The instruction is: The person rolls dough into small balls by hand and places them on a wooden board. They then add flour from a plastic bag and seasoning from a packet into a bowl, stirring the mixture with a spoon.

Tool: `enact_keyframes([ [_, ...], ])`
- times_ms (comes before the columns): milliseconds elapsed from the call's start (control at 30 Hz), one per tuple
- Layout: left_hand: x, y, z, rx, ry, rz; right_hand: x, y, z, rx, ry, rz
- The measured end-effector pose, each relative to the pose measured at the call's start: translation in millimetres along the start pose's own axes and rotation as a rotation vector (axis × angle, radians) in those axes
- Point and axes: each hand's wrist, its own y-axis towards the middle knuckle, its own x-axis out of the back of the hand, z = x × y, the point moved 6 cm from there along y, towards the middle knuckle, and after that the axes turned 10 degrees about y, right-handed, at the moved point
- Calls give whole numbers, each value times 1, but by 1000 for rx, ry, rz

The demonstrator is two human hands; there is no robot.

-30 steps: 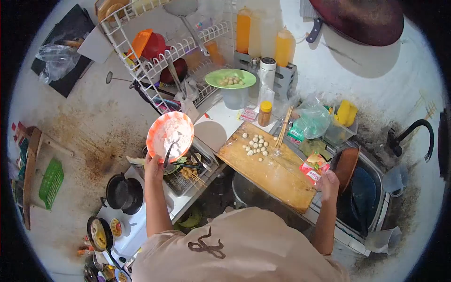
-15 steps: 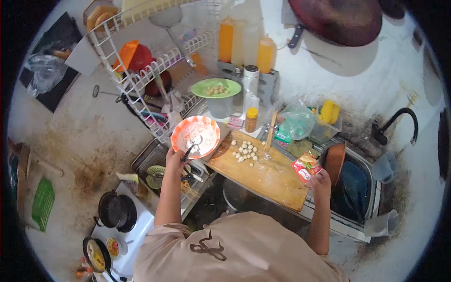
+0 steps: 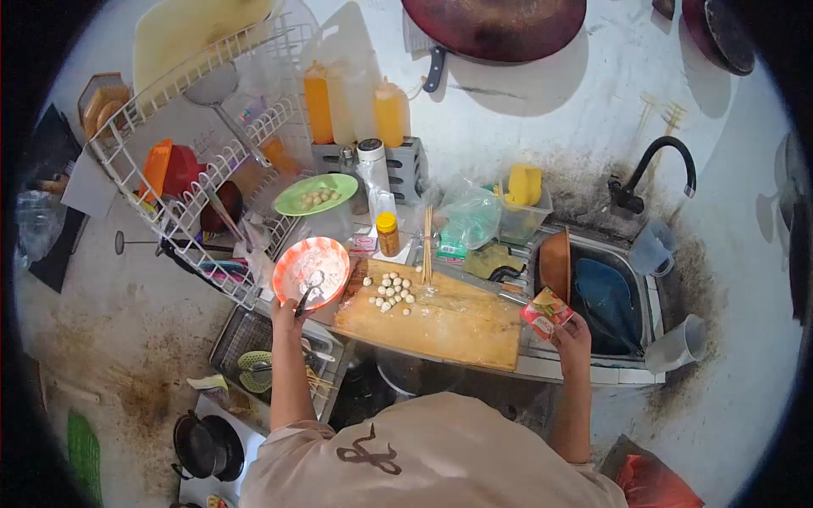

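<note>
My left hand (image 3: 286,317) is closed on the near rim of an orange-and-white bowl (image 3: 292,264), which has a whitish-pink mixture inside. A spoon (image 3: 306,296) with a dark handle leans in the bowl, its handle end by my left fingers. Over the sink's left corner, my right hand (image 3: 573,340) grips a small red printed packet (image 3: 546,312). Between the hands lies a floured wooden board (image 3: 457,326) bearing several small pale balls (image 3: 392,292). More such balls rest on a green plate (image 3: 292,201) behind the bowl.
Wooden skewers (image 3: 427,250) stand at the board's back edge, near a yellow-capped jar (image 3: 388,235) and a plastic bag (image 3: 470,216). At right is a sink (image 3: 648,317) with a black faucet (image 3: 660,161). A white dish rack (image 3: 182,216) rises at left, above a stove (image 3: 246,436).
The camera view has swung to the right, so the scene sits further left. Both hands keep hold of the bowl and the packet; the packet now tilts differently.
</note>
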Motion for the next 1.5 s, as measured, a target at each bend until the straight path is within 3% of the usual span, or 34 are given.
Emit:
enact_keyframes([
  [367, 7, -22, -7, 17, 28, 65, -14, -4, -1, -24, -13, 23],
  [467, 27, -41, -21, -104, 168, -271, -21, 3, -14, -33, -19, 95],
  [567, 37, -59, -45, -594, 240, -394, -38, 5, -25, -45, -28, 170],
  [633, 5, -107, -72, -924, 403, -439, -52, 8, -42, -47, 12, 232],
  [700, -44, -152, -74, -1052, 651, -290, -81, 0, -53, -75, -42, 432],
  [733, -77, -181, -72, -1154, 689, -99, -97, -7, -58, -88, -70, 534],
  [767, -107, -196, -61, -1085, 730, 219, -113, -17, -61, -127, -42, 548],
  [800, -132, -226, -59, -1281, 981, 330, -131, -31, -60, -166, -14, 561],
  [833, -149, -246, -49, -1289, 1181, 334, -145, -42, -61, -203, 12, 575],
  [1033, -161, -267, -4, -1426, 1217, 279, -174, -65, -79, -313, 88, 682],
  [1267, -149, -279, -14, -1365, 1186, 215, -187, -76, -81, -392, 122, 695],
  [1500, -131, -282, -10, -1320, 1210, 69, -194, -83, -85, -458, 122, 891],
])
